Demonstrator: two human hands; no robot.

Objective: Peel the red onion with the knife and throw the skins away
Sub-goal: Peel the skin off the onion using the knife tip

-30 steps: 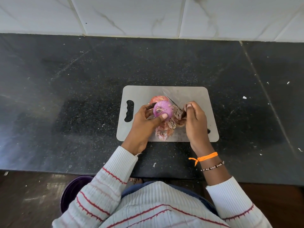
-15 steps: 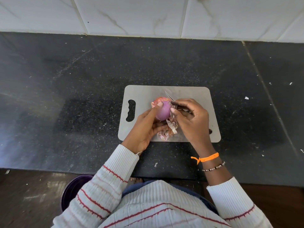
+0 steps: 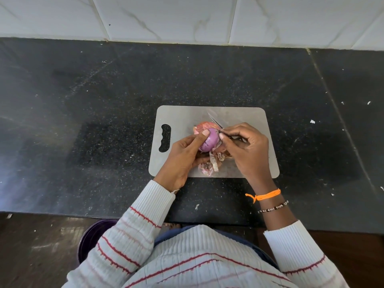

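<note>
1. Our left hand (image 3: 182,156) has a grip on the onion (image 3: 209,140), held over the cutting board (image 3: 249,115).
2. Our right hand (image 3: 247,150) grips the knife (image 3: 215,122), blade touching the onion's top.
3. Skins (image 3: 207,167) lie on the board underneath.

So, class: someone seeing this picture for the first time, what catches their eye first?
The purple red onion, held over the grey cutting board by the left hand while the right hand works a knife at its top. Then the pale skins on the board beneath.

Purple onion (image 3: 209,142), grey board (image 3: 245,115), black counter (image 3: 104,121)
</note>
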